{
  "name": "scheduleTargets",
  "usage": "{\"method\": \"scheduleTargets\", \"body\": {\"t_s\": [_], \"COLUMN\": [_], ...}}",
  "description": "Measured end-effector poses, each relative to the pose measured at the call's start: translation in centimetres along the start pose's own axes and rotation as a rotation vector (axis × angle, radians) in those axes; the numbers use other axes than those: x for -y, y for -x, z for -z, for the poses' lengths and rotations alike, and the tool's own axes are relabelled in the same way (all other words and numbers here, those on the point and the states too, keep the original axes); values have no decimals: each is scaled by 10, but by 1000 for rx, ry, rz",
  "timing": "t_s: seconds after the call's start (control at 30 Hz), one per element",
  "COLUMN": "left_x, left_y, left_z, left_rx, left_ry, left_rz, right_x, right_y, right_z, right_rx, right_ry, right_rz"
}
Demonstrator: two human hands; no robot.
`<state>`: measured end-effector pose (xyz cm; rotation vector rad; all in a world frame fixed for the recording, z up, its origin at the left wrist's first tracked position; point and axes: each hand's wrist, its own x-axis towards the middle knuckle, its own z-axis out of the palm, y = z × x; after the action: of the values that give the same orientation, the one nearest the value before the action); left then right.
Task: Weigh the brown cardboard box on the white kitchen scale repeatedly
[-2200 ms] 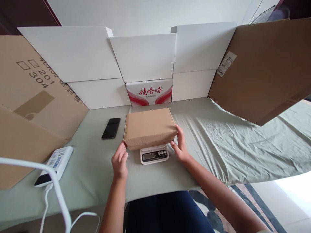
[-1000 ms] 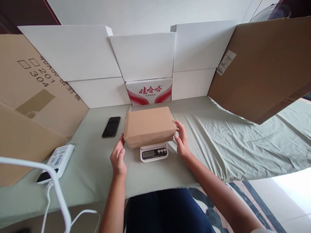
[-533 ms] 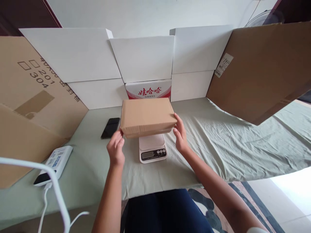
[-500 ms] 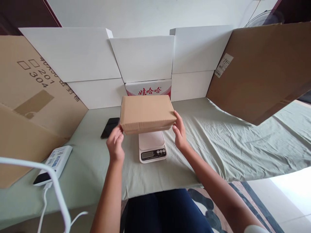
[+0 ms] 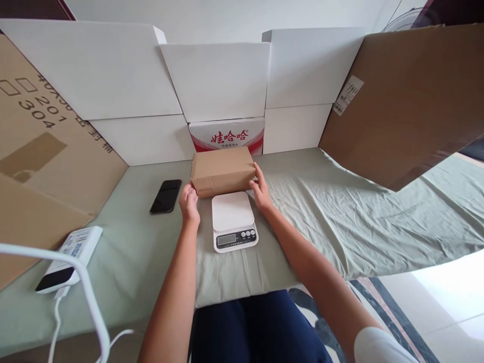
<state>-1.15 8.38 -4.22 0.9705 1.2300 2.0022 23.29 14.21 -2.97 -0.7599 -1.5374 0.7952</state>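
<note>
A closed brown cardboard box (image 5: 223, 171) is held between my two hands, just behind the kitchen scale. My left hand (image 5: 189, 204) grips its near left corner, fingers curled against the side. At the right end, my right hand (image 5: 260, 189) presses with its fingers along the side and the thumb toward the front. The white kitchen scale (image 5: 233, 214) lies on the green cloth in front of the box, its platform bare and its display blank. Whether the underside of the box touches the cloth I cannot tell.
A black phone (image 5: 166, 196) lies left of my left hand. Further left are a white power bank (image 5: 70, 259) with a cable and a white curved tube (image 5: 88, 297). White panels (image 5: 223, 80), a printed carton (image 5: 227, 135) and large cardboard sheets (image 5: 401, 106) enclose the table.
Both hands have moved the cardboard box back and down, away from above the scale. The scale's platform now shows fully. The view has tilted and shifted slightly.
</note>
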Motion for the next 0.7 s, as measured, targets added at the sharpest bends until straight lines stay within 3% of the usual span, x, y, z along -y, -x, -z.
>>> {"method": "scheduleTargets", "body": {"t_s": [0.3, 0.43, 0.53, 0.7], "left_x": [10, 3, -8, -17], "left_y": [-2, -6, -7, -7], "left_z": [2, 10, 20, 26], "left_rx": [-11, -40, -136, -197], "left_ry": [-48, -95, -72, -39], "left_rz": [44, 5, -17, 23], "right_x": [-8, -10, -12, -18], "right_y": [0, 3, 5, 6], "right_z": [-1, 3, 7, 8], "right_rx": [5, -148, -293, -297], "right_ry": [-3, 54, 96, 84], "right_rz": [-53, 20, 31, -13]}}
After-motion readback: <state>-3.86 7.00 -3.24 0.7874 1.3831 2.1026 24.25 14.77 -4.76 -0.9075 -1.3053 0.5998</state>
